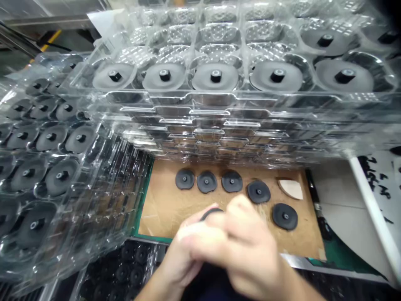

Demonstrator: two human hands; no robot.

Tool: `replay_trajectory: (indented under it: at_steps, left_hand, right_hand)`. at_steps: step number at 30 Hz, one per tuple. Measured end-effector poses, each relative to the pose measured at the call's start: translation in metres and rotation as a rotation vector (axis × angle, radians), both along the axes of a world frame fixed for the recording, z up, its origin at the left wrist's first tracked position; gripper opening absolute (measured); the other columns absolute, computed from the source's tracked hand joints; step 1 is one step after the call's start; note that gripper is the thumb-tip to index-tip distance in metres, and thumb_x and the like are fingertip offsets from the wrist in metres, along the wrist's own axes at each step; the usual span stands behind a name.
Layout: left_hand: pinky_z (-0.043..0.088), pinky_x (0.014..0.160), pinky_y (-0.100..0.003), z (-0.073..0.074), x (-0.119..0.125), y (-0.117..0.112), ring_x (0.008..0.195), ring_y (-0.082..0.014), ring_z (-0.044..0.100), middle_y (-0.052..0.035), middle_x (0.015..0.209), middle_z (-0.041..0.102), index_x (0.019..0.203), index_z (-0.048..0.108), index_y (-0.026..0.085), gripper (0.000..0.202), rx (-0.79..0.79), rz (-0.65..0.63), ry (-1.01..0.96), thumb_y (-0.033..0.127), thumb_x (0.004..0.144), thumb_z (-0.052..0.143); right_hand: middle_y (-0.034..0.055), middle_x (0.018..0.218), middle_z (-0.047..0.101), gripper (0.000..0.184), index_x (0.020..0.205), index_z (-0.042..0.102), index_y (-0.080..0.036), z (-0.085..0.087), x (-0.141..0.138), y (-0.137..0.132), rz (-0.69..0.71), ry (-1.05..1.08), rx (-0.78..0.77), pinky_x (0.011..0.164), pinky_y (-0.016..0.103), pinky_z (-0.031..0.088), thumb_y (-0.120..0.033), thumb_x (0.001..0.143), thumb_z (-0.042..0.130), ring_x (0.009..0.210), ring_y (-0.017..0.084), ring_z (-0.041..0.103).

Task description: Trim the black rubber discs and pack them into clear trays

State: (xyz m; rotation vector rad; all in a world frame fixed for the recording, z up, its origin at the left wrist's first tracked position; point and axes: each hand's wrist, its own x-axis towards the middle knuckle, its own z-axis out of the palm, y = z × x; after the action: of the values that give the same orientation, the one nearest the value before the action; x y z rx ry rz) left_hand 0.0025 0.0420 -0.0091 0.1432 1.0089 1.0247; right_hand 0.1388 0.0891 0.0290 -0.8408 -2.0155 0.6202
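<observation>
Two bare hands lie closest to the camera, the left hand (184, 255) and the right hand (247, 246) brought together, with the right partly overlapping the left. Beyond and to the left of them, clear thermoformed plastic trays (188, 98) are piled in a tall stack, and a second stack of clear trays (103, 138) is tilted along the left side. Their glossy, ribbed pockets are filled with matte dark discs, each topped by an upright black post (164, 75).

Beneath the hands, a brown cardboard sheet (169, 209) is laid over a green cutting mat (153, 238). Five flat black round parts (232, 181) are set out in a loose row on the cardboard, just ahead of the fingers, and a pale card scrap (291, 189) is placed at the row's far right.

Both hands are almost closed, their fingers curled inward, and a black disc (211, 214) is held between them. Only a thin curved strip of its rim is shown, lying roughly level across the fingers, edge up. Its face is hidden by the fingers, and its details are lost to blur.
</observation>
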Motion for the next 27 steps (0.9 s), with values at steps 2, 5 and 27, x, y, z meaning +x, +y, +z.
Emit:
replay_trajectory:
  at_steps: [2,5,27]
  left_hand:
    - [0.04,0.099,-0.039,-0.002,-0.003,0.003,0.104,-0.0313,0.059,-0.0102,0.106,0.069,0.103,0.07,0.021,0.074,0.016,0.028,0.005,0.042,0.035,0.087]
    - [0.041,0.097,-0.035,-0.002,-0.011,0.009,0.108,-0.0282,0.058,-0.0082,0.117,0.066,0.108,0.067,0.028,0.074,0.034,0.106,-0.009,0.044,0.038,0.086]
    - [0.053,0.085,-0.03,0.0,-0.042,-0.011,0.088,-0.0205,0.069,0.001,0.105,0.07,0.101,0.07,0.034,0.054,0.123,0.27,-0.087,0.036,0.049,0.085]
  right_hand:
    - [0.0,0.083,0.071,0.03,0.097,0.068,-0.024,-0.011,0.009,0.009,-0.099,-0.041,-0.23,0.068,0.029,0.043,-0.017,0.093,0.039,0.074,0.013,0.061]
    - [0.0012,0.093,0.071,0.021,0.1,0.068,-0.025,-0.038,0.024,0.009,-0.234,-0.104,-0.524,0.072,0.027,0.05,-0.022,0.089,0.05,0.083,0.016,0.065]
    - [0.001,0.087,0.071,0.02,0.099,0.067,-0.025,-0.039,0.001,-0.036,-0.202,-0.169,-0.542,0.065,0.025,0.047,-0.027,0.09,0.049,0.072,0.015,0.063]
